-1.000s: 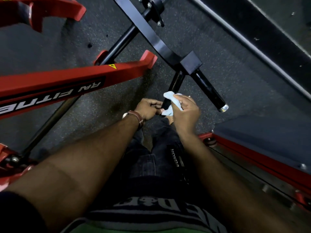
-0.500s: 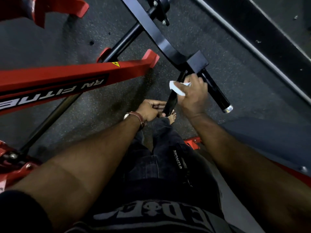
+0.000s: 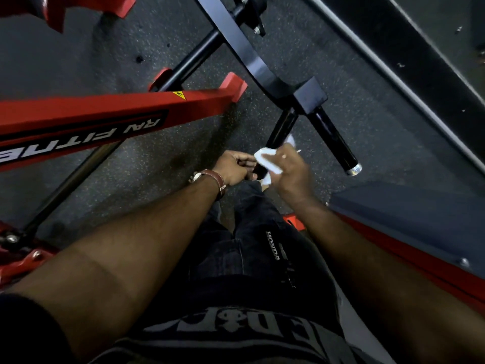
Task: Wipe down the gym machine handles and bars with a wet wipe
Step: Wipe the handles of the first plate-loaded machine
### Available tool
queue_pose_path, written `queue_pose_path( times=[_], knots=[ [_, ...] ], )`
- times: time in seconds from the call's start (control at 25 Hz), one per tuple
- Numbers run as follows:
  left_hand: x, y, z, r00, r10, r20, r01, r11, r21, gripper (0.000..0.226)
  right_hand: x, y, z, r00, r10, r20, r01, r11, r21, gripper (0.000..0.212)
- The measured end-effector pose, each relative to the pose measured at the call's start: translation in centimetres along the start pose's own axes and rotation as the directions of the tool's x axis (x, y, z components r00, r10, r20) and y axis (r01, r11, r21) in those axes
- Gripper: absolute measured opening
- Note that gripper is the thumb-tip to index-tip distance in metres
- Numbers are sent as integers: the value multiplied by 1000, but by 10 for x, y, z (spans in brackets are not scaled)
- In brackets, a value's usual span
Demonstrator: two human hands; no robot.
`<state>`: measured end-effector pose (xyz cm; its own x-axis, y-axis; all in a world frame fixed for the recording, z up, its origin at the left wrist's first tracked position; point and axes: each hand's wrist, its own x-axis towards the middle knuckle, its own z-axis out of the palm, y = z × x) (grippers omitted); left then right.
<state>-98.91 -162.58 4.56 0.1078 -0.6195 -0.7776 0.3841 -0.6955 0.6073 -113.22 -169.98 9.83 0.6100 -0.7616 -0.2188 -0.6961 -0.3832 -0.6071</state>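
Wet wipe (image 3: 265,160) sat wrapped round the near black handle (image 3: 279,132), gripped by the right hand (image 3: 290,170); left hand (image 3: 233,166) pinched that handle's low end. Second handle (image 3: 334,141) (chrome-capped) and bars looked untouched, judging by position

Both forearms are bare. The left hand (image 3: 232,168) has a brown leather watch strap (image 3: 215,179) round its wrist, with a small silver-coloured metal watch case (image 3: 195,177) showing at the outer edge. The right hand (image 3: 292,173) wears nothing visible. A dark short sleeve (image 3: 23,327) covers the left upper arm at the lower left corner. The dark T-shirt (image 3: 223,329) carries large grey block lettering across the chest, seen upside down. The dark denim trousers (image 3: 252,248) have small white lettering reading HONDA (image 3: 273,245) on the right thigh.
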Motion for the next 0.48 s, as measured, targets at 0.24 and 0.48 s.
queue_pose_path(
  times=[0.24, 0.48],
  knots=[
    [0, -7, -4, 1000, 21, 3, -21, 1000, 14, 45, -19, -6, 13, 994, 105, -38, -104, 994, 20, 29],
    [-2, -14, -7, 999, 32, -24, -31, 999, 19, 42, 31, -6, 9, 633, 748, 199, -598, 310, 739, 32]
  ],
)
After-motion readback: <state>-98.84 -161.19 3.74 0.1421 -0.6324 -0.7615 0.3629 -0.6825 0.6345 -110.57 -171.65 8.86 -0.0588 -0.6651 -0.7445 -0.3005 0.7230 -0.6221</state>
